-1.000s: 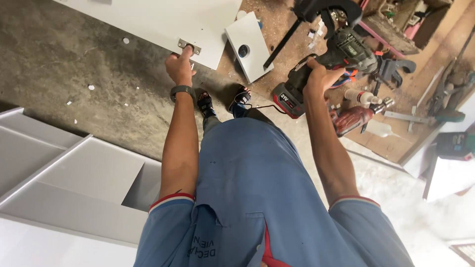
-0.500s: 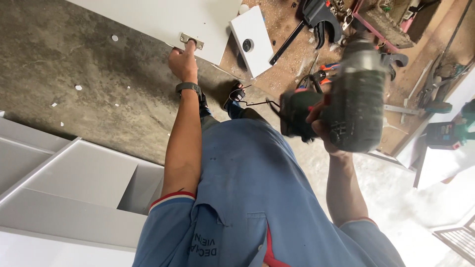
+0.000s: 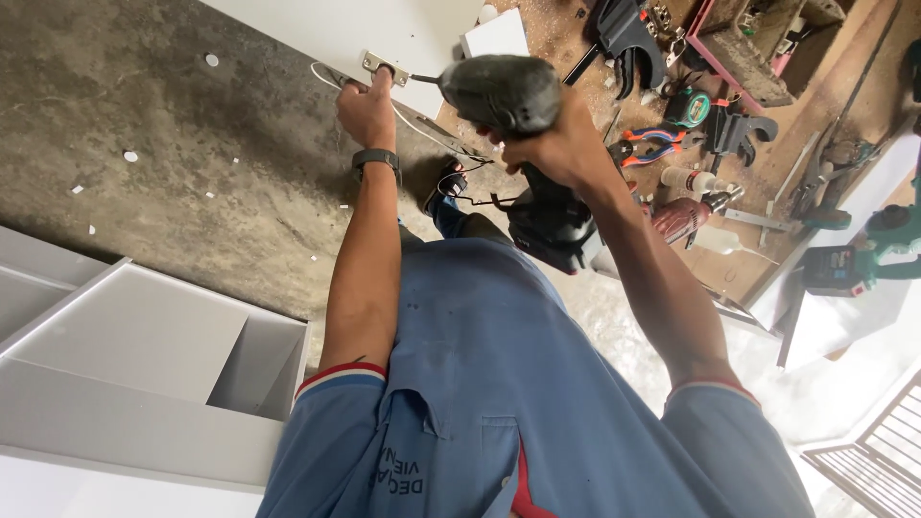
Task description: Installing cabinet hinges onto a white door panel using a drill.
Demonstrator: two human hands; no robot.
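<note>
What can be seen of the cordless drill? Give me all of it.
The cordless drill is dark grey-green with a black battery block at the foot of its handle. The right hand grips the handle. Its thin bit points left at a small metal bracket on the white panel, where the left hand steadies the bracket.

Bare concrete floor (image 3: 144,144) lies open leftward; scattered tools (image 3: 691,125) crowd the right.

One head-worn camera looks steeply down past the person's chest and arms, close in, toward the concrete floor (image 3: 144,144) below.
</note>
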